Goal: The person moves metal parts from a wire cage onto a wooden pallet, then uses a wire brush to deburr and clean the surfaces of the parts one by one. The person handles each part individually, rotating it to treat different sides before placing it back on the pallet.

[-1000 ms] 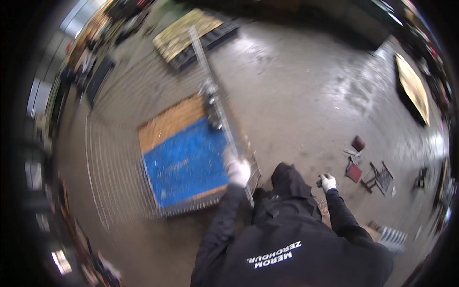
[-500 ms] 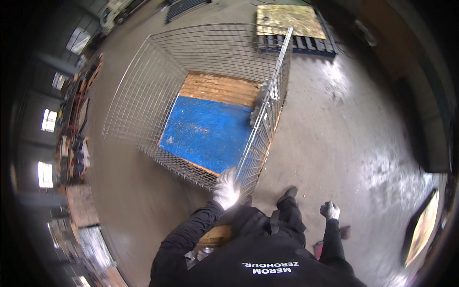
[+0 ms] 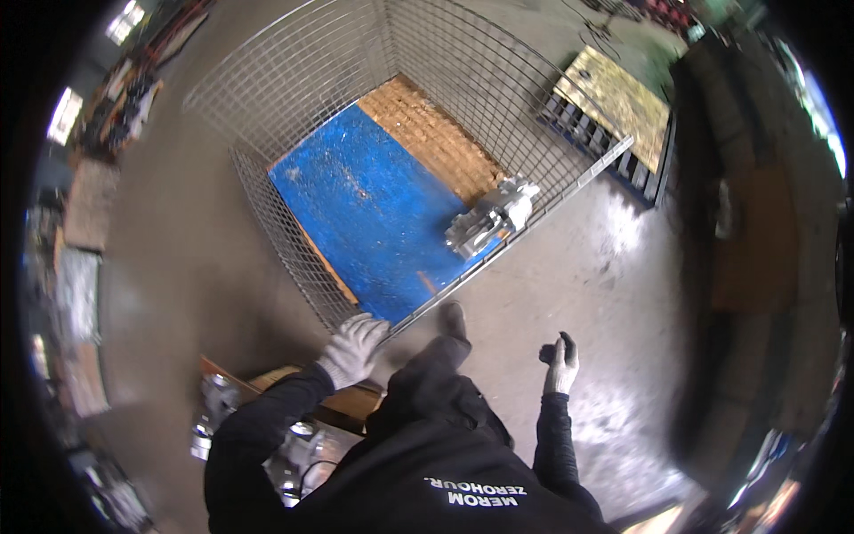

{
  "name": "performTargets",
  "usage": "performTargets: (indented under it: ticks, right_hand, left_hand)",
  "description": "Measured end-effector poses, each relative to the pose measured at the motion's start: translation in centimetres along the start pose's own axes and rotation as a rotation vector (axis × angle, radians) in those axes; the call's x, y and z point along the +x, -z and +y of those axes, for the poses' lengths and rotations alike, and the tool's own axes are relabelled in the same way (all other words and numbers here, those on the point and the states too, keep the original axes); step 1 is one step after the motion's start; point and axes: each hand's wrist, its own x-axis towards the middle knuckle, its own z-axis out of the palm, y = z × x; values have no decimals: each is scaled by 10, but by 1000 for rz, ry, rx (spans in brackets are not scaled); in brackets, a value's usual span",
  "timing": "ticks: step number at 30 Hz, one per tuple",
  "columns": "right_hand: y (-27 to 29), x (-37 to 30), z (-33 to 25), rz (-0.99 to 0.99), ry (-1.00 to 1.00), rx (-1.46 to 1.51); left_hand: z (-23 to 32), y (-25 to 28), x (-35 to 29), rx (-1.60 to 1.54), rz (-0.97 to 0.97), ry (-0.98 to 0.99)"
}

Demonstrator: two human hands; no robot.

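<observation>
A tall wire mesh cage (image 3: 294, 116) stands before me with its top open. Its floor is a worn blue panel (image 3: 356, 196) beside bare brown wood (image 3: 436, 133). Inside, against the near right wall, lies a silvery cast metal part (image 3: 495, 216). My left hand (image 3: 352, 351), in a pale glove with fingers spread, rests at the cage's near corner. Out to the right, apart from the cage, hangs my right hand (image 3: 560, 363), gloved pale with dark fingertips, loosely bent and seemingly holding nothing.
Several metal parts (image 3: 298, 445) lie by a wooden crate or pallet (image 3: 342, 405) at my lower left. A dark pallet with a board on top (image 3: 618, 98) sits beyond the cage at the right. Stacked materials (image 3: 89, 205) line the far left.
My view has turned right, and the cage appears rotated and farther left. The metal part shows fully now. My left hand's fingers have spread at the corner; the right hand has loosened from a fist.
</observation>
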Motion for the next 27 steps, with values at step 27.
performTargets:
  ticks: [27]
  right_hand:
    - [-352, 613, 14, -1477, 576, -1201]
  left_hand:
    - [95, -23, 198, -120, 544, 1087]
